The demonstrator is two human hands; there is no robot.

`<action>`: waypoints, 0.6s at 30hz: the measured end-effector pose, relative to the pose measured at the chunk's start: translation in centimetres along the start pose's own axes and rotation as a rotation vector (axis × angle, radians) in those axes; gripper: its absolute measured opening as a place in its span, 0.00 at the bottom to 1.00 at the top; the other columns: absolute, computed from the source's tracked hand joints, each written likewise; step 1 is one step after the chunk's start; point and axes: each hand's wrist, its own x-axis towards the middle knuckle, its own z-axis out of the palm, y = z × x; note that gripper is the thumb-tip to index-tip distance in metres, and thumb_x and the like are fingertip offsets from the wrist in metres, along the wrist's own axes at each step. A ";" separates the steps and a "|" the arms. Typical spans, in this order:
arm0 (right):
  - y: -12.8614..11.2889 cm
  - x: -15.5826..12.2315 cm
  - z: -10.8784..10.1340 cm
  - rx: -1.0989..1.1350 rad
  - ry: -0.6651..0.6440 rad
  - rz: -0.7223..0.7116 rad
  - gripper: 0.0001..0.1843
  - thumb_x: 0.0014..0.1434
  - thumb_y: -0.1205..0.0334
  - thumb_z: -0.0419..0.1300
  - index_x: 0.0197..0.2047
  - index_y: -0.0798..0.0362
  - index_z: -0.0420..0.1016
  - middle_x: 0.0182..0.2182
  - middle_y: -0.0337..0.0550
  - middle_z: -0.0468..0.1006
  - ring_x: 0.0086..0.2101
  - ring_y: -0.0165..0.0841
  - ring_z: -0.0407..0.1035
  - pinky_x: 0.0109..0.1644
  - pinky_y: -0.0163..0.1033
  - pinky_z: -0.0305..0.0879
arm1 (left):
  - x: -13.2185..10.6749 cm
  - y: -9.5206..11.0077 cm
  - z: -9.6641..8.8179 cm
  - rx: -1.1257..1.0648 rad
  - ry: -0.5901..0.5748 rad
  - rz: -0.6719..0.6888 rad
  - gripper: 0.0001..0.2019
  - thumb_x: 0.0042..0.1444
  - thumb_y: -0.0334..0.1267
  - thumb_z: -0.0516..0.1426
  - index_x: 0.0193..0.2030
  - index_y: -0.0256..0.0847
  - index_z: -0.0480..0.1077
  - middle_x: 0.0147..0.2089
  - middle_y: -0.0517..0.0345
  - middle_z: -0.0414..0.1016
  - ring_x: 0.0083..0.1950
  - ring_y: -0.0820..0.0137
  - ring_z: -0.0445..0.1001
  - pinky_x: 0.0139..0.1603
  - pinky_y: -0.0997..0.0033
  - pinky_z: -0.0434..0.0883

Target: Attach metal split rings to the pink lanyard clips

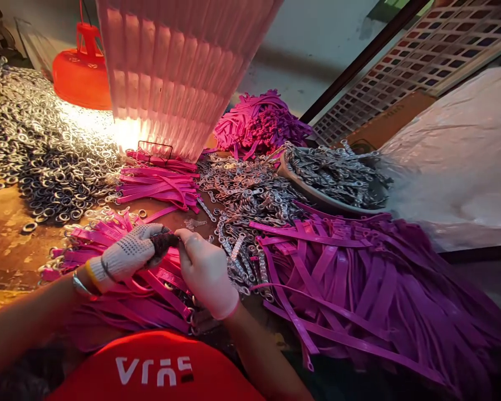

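My left hand [134, 249] wears a white dotted glove, with dark, blackened material around its fingers. My right hand [206, 272], in a plain whitish glove, meets it fingertip to fingertip. Both hands are closed in a pinch; what lies between the fingers is hidden. Beneath them spreads a heap of pink straps [121, 312], several with metal rings at their ends. Just beyond the hands lies a bundle of pink straps [158, 186]. Flat metal link pieces [237, 245] are scattered right of my right hand, beside a large pile of purple straps [359, 278].
A big mound of metal rings [58, 161] covers the left back, under a lit red lamp [81, 81]. A translucent corrugated sheet [171, 72] stands behind the bundle. A basin [311, 192] holds metal pieces; more pink straps [263, 122] are heaped behind. White plastic wrapping [463, 161] bulges at right.
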 end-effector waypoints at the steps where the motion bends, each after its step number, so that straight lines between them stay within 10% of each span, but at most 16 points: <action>1: -0.3 0.0 0.0 -0.095 -0.019 -0.007 0.14 0.70 0.67 0.51 0.53 0.52 0.75 0.37 0.47 0.81 0.34 0.35 0.74 0.35 0.36 0.61 | 0.2 -0.4 0.0 0.059 0.003 0.030 0.07 0.55 0.39 0.50 0.35 0.40 0.66 0.22 0.62 0.65 0.21 0.73 0.60 0.22 0.74 0.57; 7: -1.2 -0.4 -0.5 -0.360 -0.165 -0.067 0.14 0.69 0.69 0.51 0.53 0.52 0.72 0.34 0.44 0.77 0.31 0.34 0.71 0.30 0.38 0.53 | 1.2 -2.6 -0.7 0.638 0.035 0.301 0.05 0.50 0.29 0.51 0.30 0.38 0.68 0.31 0.54 0.74 0.30 0.68 0.68 0.33 0.69 0.61; 18: -0.7 0.1 1.7 -0.311 -0.021 -0.049 0.11 0.69 0.65 0.54 0.50 0.54 0.75 0.32 0.44 0.80 0.29 0.33 0.72 0.31 0.37 0.54 | 1.9 -4.5 -0.6 0.425 0.082 0.319 0.07 0.54 0.33 0.53 0.28 0.36 0.69 0.27 0.59 0.72 0.29 0.73 0.64 0.30 0.74 0.61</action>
